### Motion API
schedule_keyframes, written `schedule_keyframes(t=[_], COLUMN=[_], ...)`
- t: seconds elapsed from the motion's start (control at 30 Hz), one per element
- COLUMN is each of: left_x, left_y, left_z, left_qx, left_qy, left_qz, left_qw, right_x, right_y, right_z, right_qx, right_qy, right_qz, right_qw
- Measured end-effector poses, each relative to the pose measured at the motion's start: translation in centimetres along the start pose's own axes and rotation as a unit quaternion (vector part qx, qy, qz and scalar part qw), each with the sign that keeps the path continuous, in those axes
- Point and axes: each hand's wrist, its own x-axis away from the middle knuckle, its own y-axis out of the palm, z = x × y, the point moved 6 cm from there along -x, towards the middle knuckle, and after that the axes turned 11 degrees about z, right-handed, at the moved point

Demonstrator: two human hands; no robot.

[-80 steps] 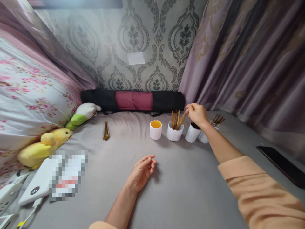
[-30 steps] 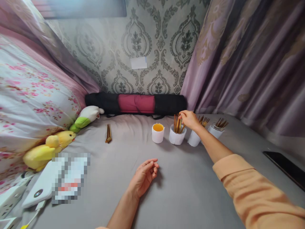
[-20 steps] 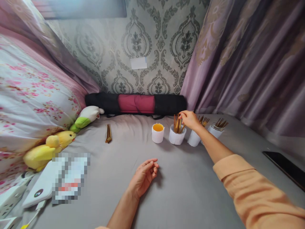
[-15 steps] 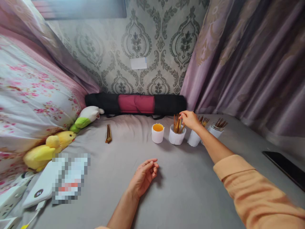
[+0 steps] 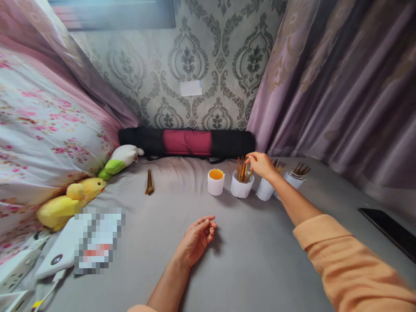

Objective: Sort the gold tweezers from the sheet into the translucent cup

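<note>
My right hand (image 5: 261, 165) is over a white paper-wrapped cup (image 5: 242, 189), thumb and fingers pinched together at the top of one of the thin brown sticks (image 5: 241, 170) standing in it. The stick's lower end is still inside the cup. My left hand (image 5: 199, 238) rests on the grey sheet with its palm turned sideways, fingers loosely curled and slightly apart, holding nothing. Left of the stick cup stands a white cup with an orange inside (image 5: 216, 184). Partly behind my right forearm are a taller white holder (image 5: 264, 189) and a jar (image 5: 295, 177), both with sticks.
A small bundle of brown-gold sticks (image 5: 149, 182) lies on the sheet at left. Behind is a black and maroon roll bag (image 5: 186, 142). Plush toys (image 5: 78, 200), a white power bank (image 5: 61, 255) and a power strip (image 5: 16, 264) line the left; a black phone (image 5: 388, 229) lies right.
The view has shifted slightly. My right hand stays at the sticks in the cup, and my left hand has not visibly moved.
</note>
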Motion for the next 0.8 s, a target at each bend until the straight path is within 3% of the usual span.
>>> schedule_keyframes(t=[0.33,0.8], left_x=[0.2,0.3], left_y=[0.3,0.4], left_z=[0.1,0.3], left_qx=[0.012,0.027], left_qy=[0.007,0.011], left_qz=[-0.003,-0.001], left_qw=[1.000,1.000], right_x=[0.6,6.5], right_y=[0.9,2.1], right_z=[0.4,-3.8], right_qx=[-0.074,-0.244], right_qy=[0.003,0.095], right_qz=[0.018,-0.039], right_qw=[0.997,0.964])
